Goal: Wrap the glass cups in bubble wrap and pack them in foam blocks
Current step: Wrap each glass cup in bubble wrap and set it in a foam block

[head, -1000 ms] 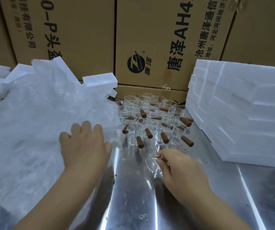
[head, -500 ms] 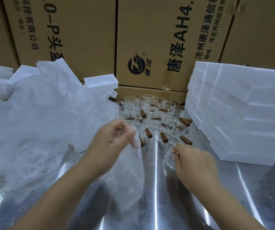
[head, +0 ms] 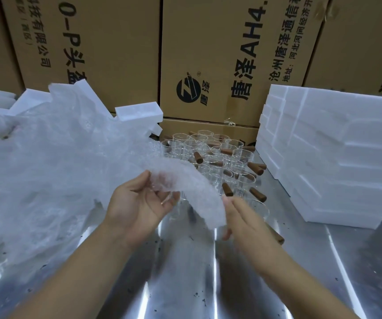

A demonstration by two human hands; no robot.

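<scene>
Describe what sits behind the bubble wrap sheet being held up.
Brown-handled glass cups stand behind the sheet. The nearest ones are covered; how many cannot be told.

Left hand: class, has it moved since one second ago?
Yes. The left hand moved right, off the bubble wrap pile towards the glass cups, now pinching a bubble wrap sheet.

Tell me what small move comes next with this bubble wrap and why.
Probably bring the glass cup onto the bubble wrap sheet. The left hand pinches one end, holding it off the metal table; the bare cup is beside the blurred right hand, whose grip I cannot make out.
</scene>
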